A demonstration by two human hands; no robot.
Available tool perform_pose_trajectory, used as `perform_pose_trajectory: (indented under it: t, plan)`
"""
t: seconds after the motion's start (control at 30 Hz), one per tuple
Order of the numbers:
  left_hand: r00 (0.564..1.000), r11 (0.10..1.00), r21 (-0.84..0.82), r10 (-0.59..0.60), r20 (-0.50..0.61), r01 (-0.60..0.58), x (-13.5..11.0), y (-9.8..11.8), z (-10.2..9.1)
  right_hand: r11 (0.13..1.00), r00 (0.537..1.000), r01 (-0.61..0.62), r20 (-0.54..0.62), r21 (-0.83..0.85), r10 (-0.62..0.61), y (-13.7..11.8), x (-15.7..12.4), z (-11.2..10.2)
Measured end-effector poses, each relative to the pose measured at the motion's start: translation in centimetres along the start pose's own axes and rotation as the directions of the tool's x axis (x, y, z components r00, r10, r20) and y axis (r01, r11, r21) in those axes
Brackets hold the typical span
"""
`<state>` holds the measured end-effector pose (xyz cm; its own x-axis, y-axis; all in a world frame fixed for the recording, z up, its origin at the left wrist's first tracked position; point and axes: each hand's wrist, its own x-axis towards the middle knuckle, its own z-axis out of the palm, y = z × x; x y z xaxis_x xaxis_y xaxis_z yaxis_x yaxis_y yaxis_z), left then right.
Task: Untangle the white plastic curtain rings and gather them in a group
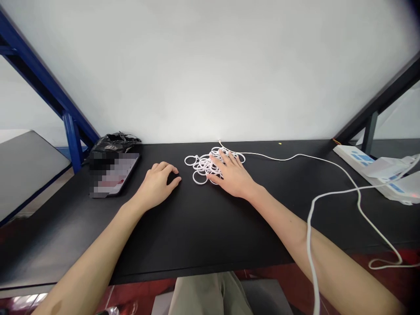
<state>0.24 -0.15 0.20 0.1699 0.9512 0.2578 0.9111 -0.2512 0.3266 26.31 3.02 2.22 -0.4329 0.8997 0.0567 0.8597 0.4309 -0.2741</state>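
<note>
A tangled heap of white cable (203, 165) lies on the black table (197, 227) near the back wall. My right hand (231, 175) lies flat on the right side of the heap, fingers spread over the loops. My left hand (157, 183) rests on the table just left of the heap, fingers loosely curled down, with nothing visible in it. One strand of the cable (295, 156) runs from the heap to the right and down across my right forearm.
A phone or tablet (113, 177) lies at the left, with a crumpled black bag (113, 142) behind it. A white power strip (377, 168) sits at the right edge. Blue and black frame posts stand at both sides.
</note>
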Motion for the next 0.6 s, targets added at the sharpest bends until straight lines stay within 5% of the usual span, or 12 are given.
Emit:
perform_pose_trajectory:
  t: [0.6]
  plan:
    - [1.000,1.000,-0.001,0.004,0.010,-0.004,-0.02,0.03,-0.16,0.995,0.966,0.096,-0.240,-0.009,-0.095,0.50,0.00,-0.03]
